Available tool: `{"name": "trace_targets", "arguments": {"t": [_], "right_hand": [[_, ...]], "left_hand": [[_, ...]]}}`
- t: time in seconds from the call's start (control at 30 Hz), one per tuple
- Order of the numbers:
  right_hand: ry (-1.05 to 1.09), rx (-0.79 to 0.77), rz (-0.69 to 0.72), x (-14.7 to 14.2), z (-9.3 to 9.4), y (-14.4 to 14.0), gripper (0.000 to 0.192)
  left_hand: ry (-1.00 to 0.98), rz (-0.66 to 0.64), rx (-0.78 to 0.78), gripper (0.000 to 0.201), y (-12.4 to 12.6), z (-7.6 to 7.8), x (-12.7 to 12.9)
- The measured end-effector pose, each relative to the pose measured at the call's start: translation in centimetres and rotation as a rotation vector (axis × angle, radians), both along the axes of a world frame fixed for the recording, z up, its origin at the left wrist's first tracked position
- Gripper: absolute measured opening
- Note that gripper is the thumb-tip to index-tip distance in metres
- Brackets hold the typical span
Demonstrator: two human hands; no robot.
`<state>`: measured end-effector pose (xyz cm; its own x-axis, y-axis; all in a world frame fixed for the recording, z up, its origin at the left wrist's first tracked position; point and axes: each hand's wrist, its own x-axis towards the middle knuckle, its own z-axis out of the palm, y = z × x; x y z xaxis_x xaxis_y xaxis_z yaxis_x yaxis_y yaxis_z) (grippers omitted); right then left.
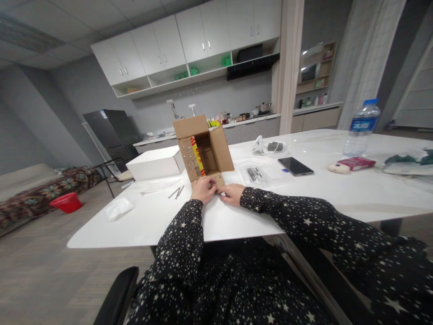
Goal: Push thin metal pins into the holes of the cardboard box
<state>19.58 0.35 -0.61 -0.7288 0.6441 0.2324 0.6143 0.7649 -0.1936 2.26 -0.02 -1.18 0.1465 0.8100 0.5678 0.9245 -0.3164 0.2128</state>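
An open cardboard box (207, 155) rests on the white table with its opening facing me and its flaps spread. Small silvery dots speckle its left flap, beside a yellow and red strip (198, 155). My left hand (204, 188) is closed at the lower front flap (219, 180), its fingers curled over the edge. Close beside it, my right hand (232, 194) has its fingertips pinched together at the same flap's edge. Whatever small thing lies between those fingertips is hidden. Two thin dark metal rods (176, 192) lie left of the box.
On the table (152, 225) a white box (154, 163) stands behind left, near a crumpled white tissue (119, 208). To the right are a clear plastic packet (262, 175), a phone (296, 165), a white device with a cable (270, 146), a maroon packet (356, 163) and a water bottle (360, 128).
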Motion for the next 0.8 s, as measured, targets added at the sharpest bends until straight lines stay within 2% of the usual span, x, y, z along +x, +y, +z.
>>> {"name": "trace_targets", "arguments": {"t": [0.33, 0.57, 0.8], "right_hand": [[0.01, -0.003, 0.011, 0.1, 0.14, -0.16, 0.03], [0.004, -0.004, 0.002, 0.1, 0.24, -0.27, 0.028], [0.003, -0.011, -0.002, 0.15, 0.34, -0.3, 0.029]], "left_hand": [[0.014, 0.194, -0.028, 0.027, 0.05, -0.28, -0.21], [0.021, 0.217, -0.057, 0.025, 0.07, -0.12, -0.2], [0.031, 0.21, -0.012, 0.019, 0.33, -0.2, -0.05]]}}
